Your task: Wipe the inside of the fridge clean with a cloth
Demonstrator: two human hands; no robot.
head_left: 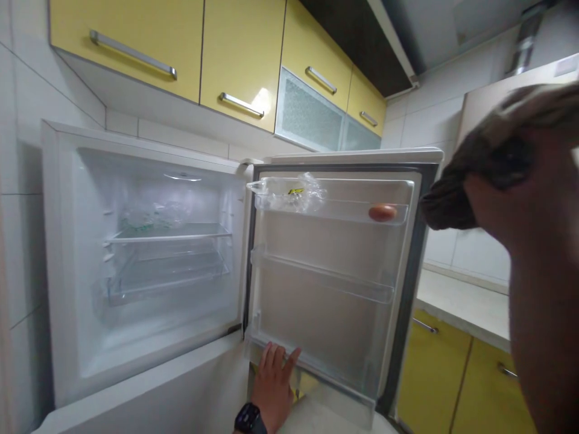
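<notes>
A white fridge stands with its upper door swung wide. My left hand, a black watch on its wrist, rests at the bottom edge of the door with fingers stretched flat against the lowest door shelf, holding nothing. My right arm fills the right foreground. Dark brownish fabric covers its upper end close to the door's outer edge, and the fingers are hidden. A brown egg lies in the top door shelf, and a crumpled clear plastic bag sits at that shelf's left end.
Inside the fridge are a glass shelf with clear bags on it and a clear drawer below. Yellow wall cabinets hang overhead. A pale countertop over yellow base cabinets runs behind the door.
</notes>
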